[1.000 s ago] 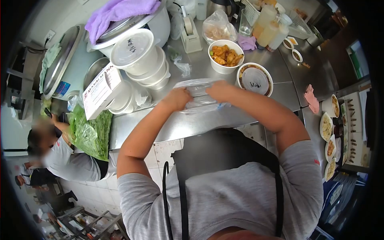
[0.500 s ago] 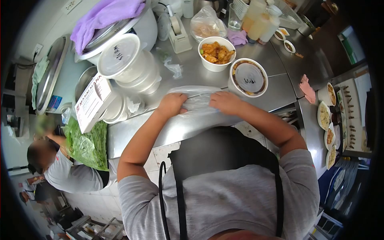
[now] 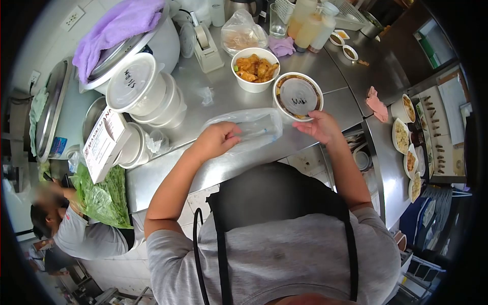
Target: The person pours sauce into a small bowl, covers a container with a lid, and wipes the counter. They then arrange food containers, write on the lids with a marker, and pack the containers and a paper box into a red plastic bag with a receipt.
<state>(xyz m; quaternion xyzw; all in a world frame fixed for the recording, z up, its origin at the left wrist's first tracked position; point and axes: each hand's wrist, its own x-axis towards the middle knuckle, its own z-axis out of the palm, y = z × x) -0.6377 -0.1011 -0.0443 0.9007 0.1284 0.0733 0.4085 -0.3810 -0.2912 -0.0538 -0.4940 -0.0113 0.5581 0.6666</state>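
Note:
A clear plastic bag (image 3: 256,133) lies on the steel counter with its mouth spread open. My left hand (image 3: 217,140) is closed at the left side of this bag, fingers curled on the film. On the right, my right hand (image 3: 321,128) is open, fingers apart, at the near edge of a lidded bowl (image 3: 299,96) marked "Maki"; whether it bears on the bowl is hard to tell. Beside that bowl stands an uncovered white bowl (image 3: 254,71) of orange-brown sauced pieces.
Stacked lidded tubs (image 3: 140,89) and a white box (image 3: 108,145) stand left. A tape dispenser (image 3: 204,48), sauce bottles (image 3: 310,30) and a purple cloth (image 3: 281,47) are at the back. Food bowls (image 3: 401,136) line the right counter. A co-worker (image 3: 91,229) is at far left.
The bag, earlier stretched flat between both hands, now has its mouth open. My right hand has let go of it and moved right to the lidded bowl. The view has shifted slightly.

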